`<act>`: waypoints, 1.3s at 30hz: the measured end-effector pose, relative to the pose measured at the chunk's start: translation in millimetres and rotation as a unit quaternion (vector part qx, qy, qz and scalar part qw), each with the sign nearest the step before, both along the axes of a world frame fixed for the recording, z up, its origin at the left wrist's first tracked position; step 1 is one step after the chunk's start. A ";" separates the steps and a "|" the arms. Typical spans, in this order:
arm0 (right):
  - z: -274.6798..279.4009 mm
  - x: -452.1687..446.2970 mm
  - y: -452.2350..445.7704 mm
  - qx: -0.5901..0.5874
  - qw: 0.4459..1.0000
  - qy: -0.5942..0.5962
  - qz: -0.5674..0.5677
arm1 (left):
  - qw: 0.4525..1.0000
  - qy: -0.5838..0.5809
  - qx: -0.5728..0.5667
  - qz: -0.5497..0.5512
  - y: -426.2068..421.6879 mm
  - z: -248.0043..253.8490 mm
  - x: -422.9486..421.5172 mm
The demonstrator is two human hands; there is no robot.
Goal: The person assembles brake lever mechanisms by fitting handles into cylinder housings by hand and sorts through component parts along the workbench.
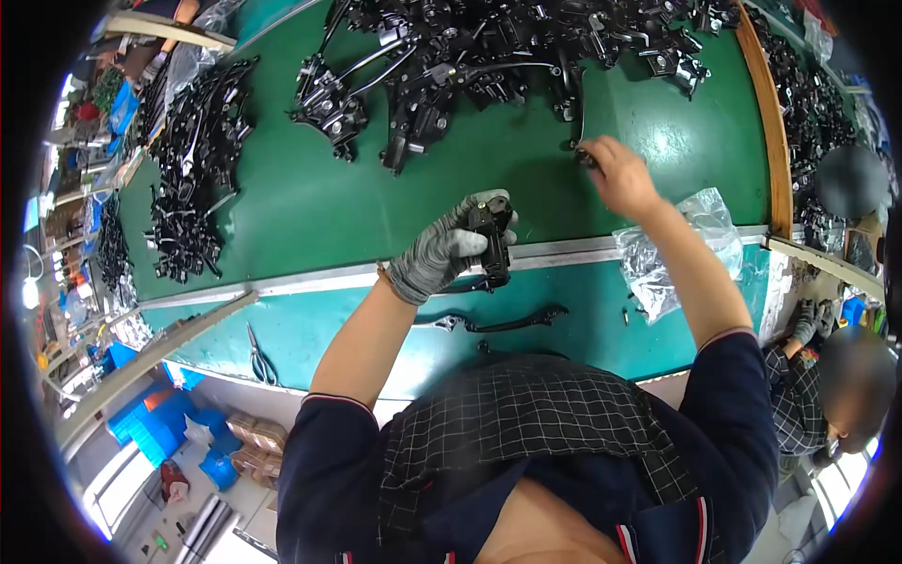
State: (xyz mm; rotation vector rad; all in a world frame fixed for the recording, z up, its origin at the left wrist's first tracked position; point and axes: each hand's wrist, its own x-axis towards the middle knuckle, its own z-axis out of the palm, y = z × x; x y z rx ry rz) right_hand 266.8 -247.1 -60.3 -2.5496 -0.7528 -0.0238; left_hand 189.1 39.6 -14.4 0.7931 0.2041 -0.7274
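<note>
- Black part (495, 248) is in the left hand (436, 256), fingers wrapped round.
- Looks hard, maybe heavy, slick; hold its fat middle.
- Beyond that grip, right hand (622, 180) pinches a dark bit (586, 160).

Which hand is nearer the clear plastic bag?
Right: the right hand is just beyond the clear plastic bag; the left hand is farther off, to its left.

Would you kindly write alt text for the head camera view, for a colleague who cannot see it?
A person's gloved left hand holds a black part over a green workbench; the bare right hand has its fingertips on a small dark piece. Beyond lie heaps of black lever parts; nearer are a clear plastic bag and scissors.
</note>
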 end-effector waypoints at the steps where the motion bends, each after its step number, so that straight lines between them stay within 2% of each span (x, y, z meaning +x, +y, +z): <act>1: 21.4 -20.1 10.5 0.040 0.999 0.020 0.012 | 0.999 0.030 -0.028 -0.005 0.2 4.6 -6.4; 2: 41.5 -41.2 21.4 0.081 0.996 0.043 0.020 | 0.999 0.032 -0.029 -0.006 0.1 9.3 -14.1; 5: 79.6 -92.6 40.7 0.111 0.993 0.030 0.038 | 0.973 0.120 -0.194 -0.043 -3.2 23.8 -31.5; 9: 101.8 -133.8 51.4 0.036 0.997 -0.036 0.064 | 0.955 0.122 -0.253 -0.100 -18.3 47.0 -68.5; 14: 116.6 -186.5 50.9 0.015 0.998 -0.039 0.044 | 0.944 0.110 -0.252 -0.185 -19.1 59.1 -108.7; 17: 124.2 -220.2 47.8 -0.001 0.999 -0.018 0.051 | 0.967 0.023 -0.093 -0.237 -16.6 64.8 -126.0; 18: 125.2 -233.1 47.1 -0.005 0.999 -0.016 0.031 | 0.961 0.025 -0.097 -0.257 -15.6 63.8 -131.0; 19: 125.2 -242.9 49.4 -0.032 0.998 0.003 0.058 | 0.947 -0.043 -0.012 -0.319 -11.8 61.1 -133.4; 21: 122.4 -258.1 53.9 -0.081 0.988 0.045 0.122 | 0.879 -0.185 0.150 -0.414 -10.0 57.5 -141.7; 22: 120.6 -262.6 54.3 -0.083 0.989 0.047 0.112 | 0.875 -0.186 0.147 -0.422 -15.2 57.4 -147.4; 26: 106.3 -270.0 52.2 0.015 0.992 0.006 0.124 | 0.890 -0.174 0.152 -0.393 -25.2 60.4 -165.9; 29: 69.5 -265.0 24.6 0.154 0.966 -0.195 -0.073 | 0.947 0.025 0.146 -0.286 -13.3 51.7 -177.2; 31: 24.3 -273.9 -0.1 0.072 0.956 -0.026 -0.284 | 0.958 0.019 0.135 -0.254 -12.2 50.5 -179.0; 33: -6.5 -274.7 -21.8 -0.019 0.917 0.051 -0.395 | 0.975 -0.002 0.113 -0.190 -11.0 49.5 -178.0; 34: -22.9 -273.9 -33.9 -0.018 0.919 0.055 -0.391 | 0.976 0.003 0.115 -0.186 -13.1 49.3 -175.5; 36: -42.9 -267.3 -40.8 -0.139 0.916 0.108 -0.362 | 0.974 0.002 0.125 -0.190 -21.6 49.3 -163.5; 37: -46.2 -263.6 -33.7 -0.133 0.921 0.111 -0.349 | 0.973 0.001 0.134 -0.187 -23.0 48.6 -157.5; 38: -31.3 -257.3 -23.6 -0.044 0.933 0.122 -0.337 | 0.975 0.005 0.142 -0.173 -25.9 40.9 -152.3; 39: -11.0 -252.4 -14.6 0.045 0.936 0.135 -0.322 | 0.983 0.015 0.098 -0.155 -31.6 28.7 -148.3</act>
